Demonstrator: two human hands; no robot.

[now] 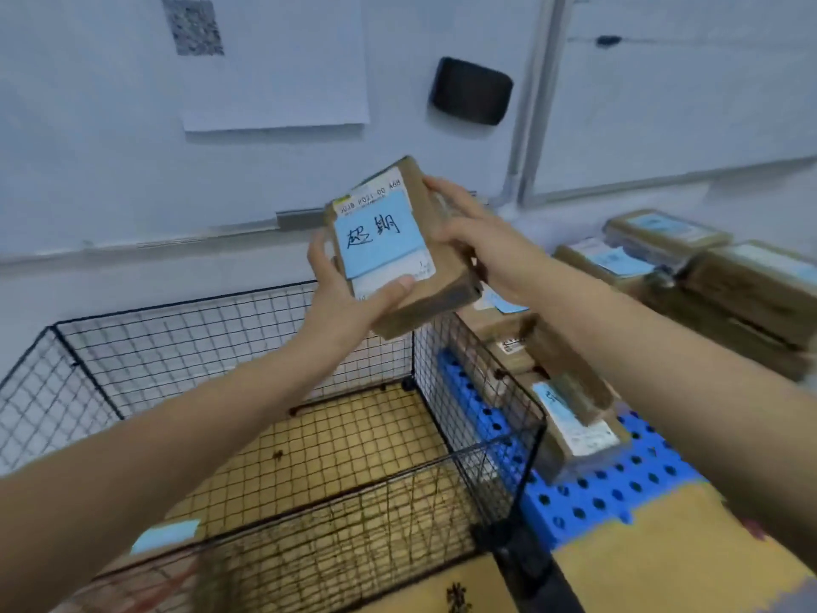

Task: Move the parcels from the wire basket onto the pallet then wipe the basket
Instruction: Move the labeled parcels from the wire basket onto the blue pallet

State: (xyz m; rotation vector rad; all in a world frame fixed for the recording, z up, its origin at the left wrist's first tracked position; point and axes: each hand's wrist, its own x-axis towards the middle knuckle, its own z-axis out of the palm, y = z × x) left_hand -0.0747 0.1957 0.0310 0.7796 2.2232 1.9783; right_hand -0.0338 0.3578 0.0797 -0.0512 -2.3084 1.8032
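Observation:
Both my hands hold one brown parcel [400,254] with a blue handwritten note on it, raised above the back right corner of the black wire basket [132,360]. My left hand [349,289] grips its lower left edge, thumb on the label. My right hand [468,227] clasps its right side. One parcel with a blue note [166,535] lies at the basket's near left, under my left forearm. To the right, the blue perforated pallet [605,493] carries several stacked brown parcels [570,418].
More brown parcels [716,276] are piled at the far right against the wall. A whiteboard with a paper sheet [274,59] and a black eraser [471,90] stands behind. Yellow floor mats [672,564] lie in front of the pallet.

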